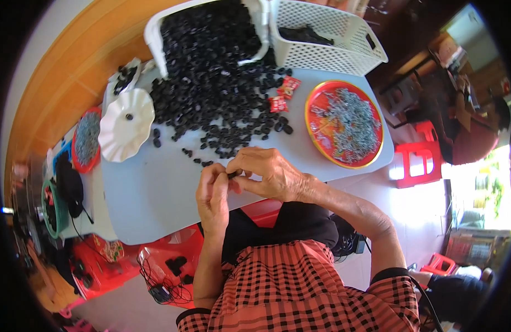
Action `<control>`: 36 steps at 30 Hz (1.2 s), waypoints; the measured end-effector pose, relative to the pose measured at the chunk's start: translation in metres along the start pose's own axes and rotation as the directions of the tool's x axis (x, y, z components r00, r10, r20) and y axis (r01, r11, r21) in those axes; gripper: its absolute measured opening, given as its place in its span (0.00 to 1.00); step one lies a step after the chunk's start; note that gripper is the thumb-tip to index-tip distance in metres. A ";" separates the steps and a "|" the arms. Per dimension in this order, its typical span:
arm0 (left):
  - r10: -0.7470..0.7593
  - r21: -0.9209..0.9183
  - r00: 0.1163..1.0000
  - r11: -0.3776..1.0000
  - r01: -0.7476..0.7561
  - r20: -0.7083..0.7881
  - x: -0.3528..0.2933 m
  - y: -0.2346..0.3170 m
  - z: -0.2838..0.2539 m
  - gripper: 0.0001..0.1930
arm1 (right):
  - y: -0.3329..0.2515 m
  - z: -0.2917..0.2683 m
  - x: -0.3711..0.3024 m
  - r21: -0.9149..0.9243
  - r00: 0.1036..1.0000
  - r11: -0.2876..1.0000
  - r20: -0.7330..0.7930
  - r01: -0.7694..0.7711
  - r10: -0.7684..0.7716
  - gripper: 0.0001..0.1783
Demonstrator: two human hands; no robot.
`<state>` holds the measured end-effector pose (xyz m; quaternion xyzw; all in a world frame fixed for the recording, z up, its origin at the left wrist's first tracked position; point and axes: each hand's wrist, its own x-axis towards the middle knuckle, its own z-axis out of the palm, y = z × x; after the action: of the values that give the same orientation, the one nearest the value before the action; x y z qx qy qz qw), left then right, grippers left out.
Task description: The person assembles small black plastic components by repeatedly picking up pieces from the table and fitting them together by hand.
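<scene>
Just past the table's front edge, my left hand (213,198) and my right hand (272,175) meet. Between their pinched fingertips is a small black plastic piece (232,175), partly covered by the fingers. Beyond my hands, a large heap of similar black pieces (205,83) spreads over the pale grey table (150,193), spilling from a tipped white bin (154,41). A few loose pieces lie close to my fingertips. On the right stands a red round tray (312,135) with a gold rim, holding many small silvery metal parts (352,124).
A white scalloped dish (120,135) with one black piece sits at the left, beside a red tray (78,160) of metal parts. Two red packets (283,95) lie by the heap. A white basket (327,58) stands behind. Red stools (419,157) and another person (477,138) are at the right.
</scene>
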<state>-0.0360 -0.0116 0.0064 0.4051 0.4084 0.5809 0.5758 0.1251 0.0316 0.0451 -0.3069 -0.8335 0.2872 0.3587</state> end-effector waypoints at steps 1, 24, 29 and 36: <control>-0.056 -0.104 0.998 0.993 0.057 0.007 -0.001 0.001 0.004 0.10 | 0.000 -0.003 -0.005 0.102 0.996 0.991 -0.028 -0.087 0.090 0.09; -0.035 0.341 0.980 0.939 -0.034 0.194 -0.001 -0.019 0.036 0.14 | 0.042 -0.119 -0.094 -0.548 0.886 0.706 -0.171 -0.448 0.430 0.06; -0.032 0.417 0.982 0.908 -0.050 0.188 -0.003 -0.018 0.032 0.13 | 0.033 -0.131 -0.087 -0.697 0.874 0.576 -0.153 -0.427 0.462 0.05; 0.006 0.394 0.984 0.916 -0.077 0.179 -0.004 -0.020 0.040 0.13 | 0.065 -0.117 -0.070 -0.477 0.934 0.804 -0.166 -0.356 0.315 0.05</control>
<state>0.0088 -0.0152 0.0014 0.5719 0.4575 0.4599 0.5021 0.2745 0.0540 0.0381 -0.5425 -0.7968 0.1082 0.2430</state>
